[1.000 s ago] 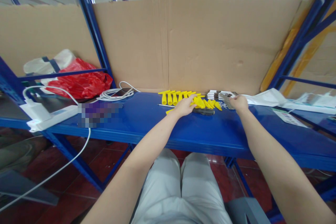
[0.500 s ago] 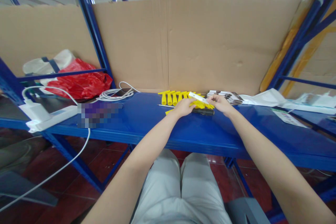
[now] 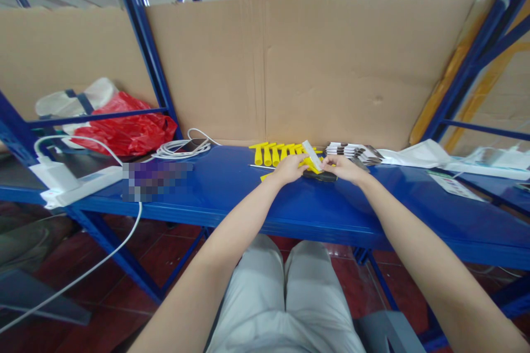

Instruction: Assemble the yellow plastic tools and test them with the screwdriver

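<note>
My two hands meet at the back of the blue shelf (image 3: 232, 193). My right hand (image 3: 343, 168) pinches a small flat grey-white strip (image 3: 311, 155) that stands tilted between both hands. My left hand (image 3: 291, 167) is closed over a yellow plastic piece (image 3: 309, 164) and touches the strip's lower end. A row of yellow T-shaped plastic parts (image 3: 275, 151) lies just behind my left hand. A black elongated object (image 3: 323, 176) lies on the shelf under my hands. To the right sits a stack of black and white strips (image 3: 350, 149).
A cardboard sheet (image 3: 314, 66) closes the back of the rack. At the left are a red plastic bag (image 3: 124, 129), coiled white cable with a phone (image 3: 182, 148) and a white power strip (image 3: 78, 185). White papers (image 3: 418, 154) lie at the right. Blue uprights (image 3: 143, 38) frame the bay.
My right hand left the stack of strips at the right and came left with one strip, bringing it up to my left hand. The left hand stayed on the yellow parts.
</note>
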`<state>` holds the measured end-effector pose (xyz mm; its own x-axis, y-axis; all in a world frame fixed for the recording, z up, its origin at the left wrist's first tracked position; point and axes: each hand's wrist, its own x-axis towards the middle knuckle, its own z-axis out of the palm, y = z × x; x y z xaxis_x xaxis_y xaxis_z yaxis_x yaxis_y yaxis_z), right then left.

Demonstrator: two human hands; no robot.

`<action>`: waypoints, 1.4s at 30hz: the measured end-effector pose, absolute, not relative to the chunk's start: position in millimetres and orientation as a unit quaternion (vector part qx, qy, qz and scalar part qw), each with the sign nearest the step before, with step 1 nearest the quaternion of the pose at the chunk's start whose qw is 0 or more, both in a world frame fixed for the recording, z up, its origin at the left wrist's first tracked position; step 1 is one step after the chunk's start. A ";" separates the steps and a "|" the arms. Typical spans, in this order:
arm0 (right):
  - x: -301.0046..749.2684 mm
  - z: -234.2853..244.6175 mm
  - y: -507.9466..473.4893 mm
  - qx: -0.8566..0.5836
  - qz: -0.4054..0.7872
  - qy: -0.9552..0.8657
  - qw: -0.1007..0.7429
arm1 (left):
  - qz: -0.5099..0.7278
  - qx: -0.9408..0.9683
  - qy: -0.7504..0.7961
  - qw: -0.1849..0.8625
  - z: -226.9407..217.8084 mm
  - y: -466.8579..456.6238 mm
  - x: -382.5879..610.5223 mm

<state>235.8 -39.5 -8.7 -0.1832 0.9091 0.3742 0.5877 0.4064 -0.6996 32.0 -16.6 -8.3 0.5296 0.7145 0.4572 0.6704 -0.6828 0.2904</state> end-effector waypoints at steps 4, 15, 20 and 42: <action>233.0 -7.1 -41.3 -0.518 0.209 -0.734 0.386 | 0.289 0.871 0.395 0.038 -7.2 -17.2 32.1; 228.8 -2.5 -49.0 -0.536 0.269 -0.693 0.400 | 0.282 0.887 0.366 -0.015 -4.3 -20.4 29.9; 228.2 -2.8 -47.4 -0.548 0.262 -0.685 0.402 | 0.252 0.896 0.363 -0.052 -5.3 -26.1 30.6; 228.4 -8.0 -44.7 -0.541 0.243 -0.696 0.405 | 0.199 0.901 0.373 -0.099 -15.2 -30.9 42.1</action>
<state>228.4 -44.7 -8.0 -0.0874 0.9498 0.3004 0.5563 0.2967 -0.7762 42.1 -30.9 -15.2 0.6434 0.6322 0.4317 0.7107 -0.7029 -0.0297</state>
